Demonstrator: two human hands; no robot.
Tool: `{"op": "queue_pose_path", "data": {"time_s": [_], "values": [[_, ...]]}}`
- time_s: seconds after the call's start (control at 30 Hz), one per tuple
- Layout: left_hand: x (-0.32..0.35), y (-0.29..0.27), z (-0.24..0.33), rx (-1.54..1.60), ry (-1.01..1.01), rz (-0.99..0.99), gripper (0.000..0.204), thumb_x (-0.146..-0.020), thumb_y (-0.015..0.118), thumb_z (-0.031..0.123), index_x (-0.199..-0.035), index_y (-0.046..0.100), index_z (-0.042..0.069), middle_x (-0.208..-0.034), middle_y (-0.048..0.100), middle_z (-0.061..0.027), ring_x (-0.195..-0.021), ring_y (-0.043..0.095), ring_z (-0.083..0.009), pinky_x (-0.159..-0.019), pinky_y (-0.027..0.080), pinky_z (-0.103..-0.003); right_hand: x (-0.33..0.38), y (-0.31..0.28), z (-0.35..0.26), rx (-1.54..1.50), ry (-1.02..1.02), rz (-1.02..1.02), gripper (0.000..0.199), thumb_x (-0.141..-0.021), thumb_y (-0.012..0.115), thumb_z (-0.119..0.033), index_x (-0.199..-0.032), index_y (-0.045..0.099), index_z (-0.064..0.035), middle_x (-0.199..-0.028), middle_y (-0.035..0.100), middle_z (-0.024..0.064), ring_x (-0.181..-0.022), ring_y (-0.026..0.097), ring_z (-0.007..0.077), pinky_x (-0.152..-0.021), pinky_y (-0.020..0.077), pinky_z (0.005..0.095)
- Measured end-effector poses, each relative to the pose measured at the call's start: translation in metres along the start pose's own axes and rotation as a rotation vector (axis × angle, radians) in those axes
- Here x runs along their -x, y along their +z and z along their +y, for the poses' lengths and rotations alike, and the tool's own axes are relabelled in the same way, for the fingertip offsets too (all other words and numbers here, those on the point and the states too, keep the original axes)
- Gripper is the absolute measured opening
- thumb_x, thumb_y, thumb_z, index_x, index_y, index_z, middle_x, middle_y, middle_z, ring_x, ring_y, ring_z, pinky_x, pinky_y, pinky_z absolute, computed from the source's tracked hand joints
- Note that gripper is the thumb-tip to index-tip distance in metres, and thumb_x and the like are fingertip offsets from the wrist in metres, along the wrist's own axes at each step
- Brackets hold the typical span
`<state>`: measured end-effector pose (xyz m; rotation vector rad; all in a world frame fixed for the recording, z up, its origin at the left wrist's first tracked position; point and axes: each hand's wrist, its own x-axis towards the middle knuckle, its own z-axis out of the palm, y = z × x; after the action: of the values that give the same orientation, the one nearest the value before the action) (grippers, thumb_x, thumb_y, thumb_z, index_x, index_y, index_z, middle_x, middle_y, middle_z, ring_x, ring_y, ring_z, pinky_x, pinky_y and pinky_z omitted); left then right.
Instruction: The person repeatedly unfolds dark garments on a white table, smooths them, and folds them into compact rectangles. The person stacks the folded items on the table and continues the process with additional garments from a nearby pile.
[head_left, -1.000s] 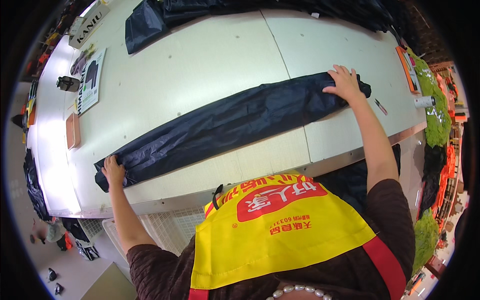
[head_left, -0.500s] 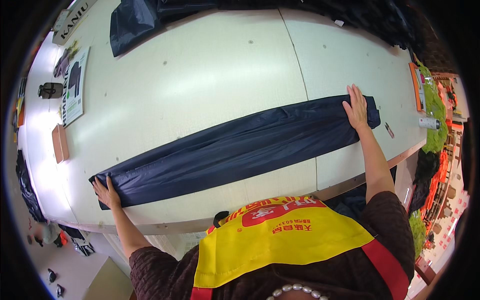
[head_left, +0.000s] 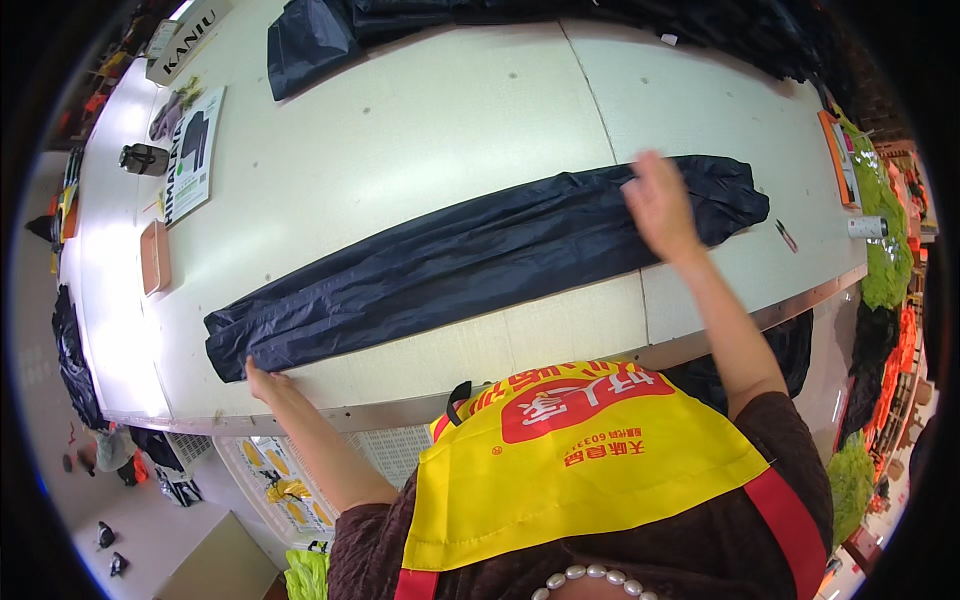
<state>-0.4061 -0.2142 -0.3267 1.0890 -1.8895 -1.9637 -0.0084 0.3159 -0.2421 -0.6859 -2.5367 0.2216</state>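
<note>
A long dark navy garment (head_left: 470,260), folded lengthwise, lies stretched across the white table (head_left: 440,120). My left hand (head_left: 262,380) rests at its lower left end, fingertips on the table touching the fabric edge. My right hand (head_left: 660,205) hovers flat and open over the garment near its right end, blurred with motion. I wear a yellow and red apron (head_left: 590,460).
More dark garments (head_left: 310,40) are piled at the table's far edge. A printed leaflet (head_left: 190,150), a small dark box (head_left: 143,157) and a tan block (head_left: 155,257) lie at the left. A pen (head_left: 787,236) and an orange item (head_left: 835,155) sit at the right. Green bundles (head_left: 885,270) stand beyond.
My right hand has left the garment's right end and slid leftward along the cloth. The left hand stays at the left end.
</note>
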Motion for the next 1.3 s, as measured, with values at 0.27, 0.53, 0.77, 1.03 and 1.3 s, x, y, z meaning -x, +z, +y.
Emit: {"op": "queue_pose_path", "data": {"time_s": [0.27,0.53,0.77,1.03,1.3], "values": [[-0.092,-0.032,-0.011,0.101,-0.304,-0.388,0.029,-0.073,0.064,0.018,-0.097,0.059,0.003,-0.094,0.063,-0.0082,-0.080,0.062,-0.0225,-0.066,0.053,-0.030,0.034,0.086,-0.177,-0.323,-0.455,-0.529,0.084,-0.074,0.064,-0.047,-0.132,0.033,0.0054,-0.139,0.029,0.0246,-0.132,0.023,0.0363,-0.107,0.0187,0.0471],[0.239,0.069,0.192,0.478,0.381,-0.908,0.030,-0.076,0.060,0.012,-0.099,0.060,-0.007,-0.098,0.063,-0.0179,-0.086,0.063,-0.0277,-0.073,0.055,-0.036,0.045,0.107,-0.183,-0.283,-0.647,-0.555,0.088,-0.076,0.054,-0.057,-0.136,0.030,0.0025,-0.143,0.023,0.0221,-0.135,0.017,0.0334,-0.108,0.0115,0.0471],[0.531,0.136,0.056,-0.233,1.710,-1.184,0.050,-0.074,0.059,0.002,-0.123,0.048,0.003,-0.100,0.061,-0.0217,-0.084,0.064,-0.0318,-0.072,0.051,-0.037,0.057,0.107,-0.188,-0.228,-0.548,-0.643,0.077,-0.078,0.052,-0.055,-0.135,0.036,-0.0054,-0.142,0.029,0.0170,-0.134,0.022,0.0308,-0.107,0.0137,0.0480],[0.616,0.157,-0.162,-0.624,1.644,-1.898,0.068,-0.071,0.056,0.006,-0.135,0.038,0.017,-0.072,0.052,-0.0115,-0.055,0.057,-0.0292,-0.049,0.048,-0.040,0.079,0.092,-0.167,-0.366,-0.485,-0.671,0.067,-0.080,0.053,-0.051,-0.126,0.044,-0.0041,-0.131,0.040,0.0182,-0.123,0.034,0.0317,-0.101,0.0236,0.0463],[0.628,0.158,-0.163,-0.853,1.593,-2.147,0.068,-0.077,0.059,0.015,-0.138,0.030,0.016,-0.087,0.055,-0.0158,-0.070,0.060,-0.0324,-0.062,0.051,-0.041,0.083,0.084,-0.157,-0.466,-0.440,-0.696,0.057,-0.081,0.054,-0.046,-0.117,0.051,-0.0028,-0.119,0.050,0.0195,-0.112,0.046,0.0326,-0.095,0.0336,0.0447]]}}
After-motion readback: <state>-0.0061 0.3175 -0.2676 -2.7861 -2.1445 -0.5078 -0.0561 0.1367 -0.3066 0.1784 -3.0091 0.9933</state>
